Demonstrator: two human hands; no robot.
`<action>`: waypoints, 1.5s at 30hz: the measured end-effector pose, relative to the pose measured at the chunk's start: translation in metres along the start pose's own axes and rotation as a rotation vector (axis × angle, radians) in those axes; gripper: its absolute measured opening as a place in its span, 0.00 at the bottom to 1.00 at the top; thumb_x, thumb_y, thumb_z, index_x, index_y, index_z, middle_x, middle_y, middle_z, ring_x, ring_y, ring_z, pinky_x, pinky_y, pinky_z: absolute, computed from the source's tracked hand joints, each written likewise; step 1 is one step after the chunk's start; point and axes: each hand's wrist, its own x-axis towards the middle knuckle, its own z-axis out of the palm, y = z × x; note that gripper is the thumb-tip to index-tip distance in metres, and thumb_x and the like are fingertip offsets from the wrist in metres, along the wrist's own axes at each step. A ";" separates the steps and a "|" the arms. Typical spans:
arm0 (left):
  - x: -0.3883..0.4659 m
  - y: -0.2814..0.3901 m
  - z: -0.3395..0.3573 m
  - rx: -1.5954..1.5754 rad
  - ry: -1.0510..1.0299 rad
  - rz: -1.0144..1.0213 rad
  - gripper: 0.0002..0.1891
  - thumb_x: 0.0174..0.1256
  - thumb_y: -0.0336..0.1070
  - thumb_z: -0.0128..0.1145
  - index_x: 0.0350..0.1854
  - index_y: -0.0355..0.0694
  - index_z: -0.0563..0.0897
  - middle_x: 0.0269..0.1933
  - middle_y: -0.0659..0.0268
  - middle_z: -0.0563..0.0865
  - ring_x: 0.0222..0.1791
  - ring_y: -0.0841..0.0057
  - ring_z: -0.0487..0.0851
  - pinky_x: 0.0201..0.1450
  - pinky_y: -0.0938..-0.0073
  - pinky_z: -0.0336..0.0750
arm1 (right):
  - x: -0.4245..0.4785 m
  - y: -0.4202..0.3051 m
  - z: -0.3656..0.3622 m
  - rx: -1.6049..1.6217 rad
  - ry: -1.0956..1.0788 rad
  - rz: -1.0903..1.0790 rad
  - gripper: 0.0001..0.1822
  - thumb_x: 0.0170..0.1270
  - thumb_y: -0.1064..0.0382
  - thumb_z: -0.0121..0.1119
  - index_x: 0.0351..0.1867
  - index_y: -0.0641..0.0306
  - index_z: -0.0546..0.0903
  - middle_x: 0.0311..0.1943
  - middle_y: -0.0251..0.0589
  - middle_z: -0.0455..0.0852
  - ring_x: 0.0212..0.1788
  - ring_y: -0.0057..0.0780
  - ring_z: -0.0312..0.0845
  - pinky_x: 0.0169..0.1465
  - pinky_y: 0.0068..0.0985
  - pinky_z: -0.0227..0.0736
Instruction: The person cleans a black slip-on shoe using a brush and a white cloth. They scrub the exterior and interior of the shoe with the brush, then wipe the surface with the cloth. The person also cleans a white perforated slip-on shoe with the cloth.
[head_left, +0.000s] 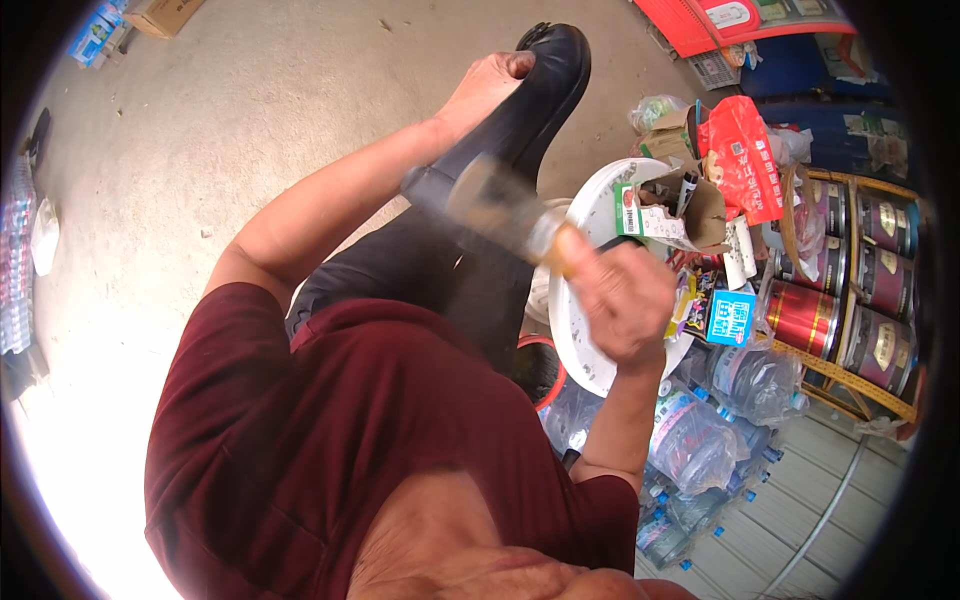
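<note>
A black boot (517, 112) extends away from me over my dark trousers (382, 259), its toe at the top of the view. My left hand (487, 86) grips the boot near its instep, with the fingertips partly hidden. In my right hand (626, 300) is a flat paintbrush (499, 206) with a yellowish handle and a metal band. Motion blurs the brush. Its wide bristle end overlaps the boot's upper shaft in view; whether they touch, I cannot tell. Under my right hand stands a round white tabletop (581, 345) with dark specks.
An opened carton (667, 214) holding a black marker sits on the tabletop. Beyond it are a red plastic bag (742, 157) and a rack (847, 364) of metal cans. Large plastic water bottles (690, 435) lie at lower right. A red-rimmed bucket (540, 371) stands below the tabletop.
</note>
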 end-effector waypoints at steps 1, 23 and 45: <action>-0.004 0.000 0.003 -0.090 -0.052 -0.006 0.16 0.61 0.47 0.60 0.28 0.38 0.81 0.21 0.75 0.78 0.27 0.90 0.73 0.34 0.78 0.71 | -0.003 0.012 0.003 -0.045 0.084 0.004 0.20 0.54 0.71 0.66 0.51 0.61 0.87 0.17 0.34 0.71 0.17 0.30 0.65 0.22 0.30 0.59; 0.016 0.009 -0.002 0.423 0.165 0.008 0.18 0.63 0.46 0.49 0.42 0.38 0.83 0.40 0.47 0.85 0.44 0.49 0.82 0.50 0.61 0.76 | 0.018 -0.025 0.002 -0.221 -0.156 0.024 0.24 0.51 0.67 0.69 0.53 0.51 0.86 0.18 0.33 0.67 0.18 0.31 0.63 0.24 0.31 0.59; 0.051 -0.007 -0.040 0.333 0.299 0.199 0.19 0.58 0.47 0.59 0.39 0.33 0.81 0.36 0.49 0.87 0.40 0.54 0.86 0.45 0.62 0.79 | 0.004 -0.016 0.008 -0.125 -0.199 0.105 0.21 0.51 0.69 0.68 0.49 0.51 0.88 0.19 0.33 0.70 0.20 0.32 0.66 0.25 0.30 0.62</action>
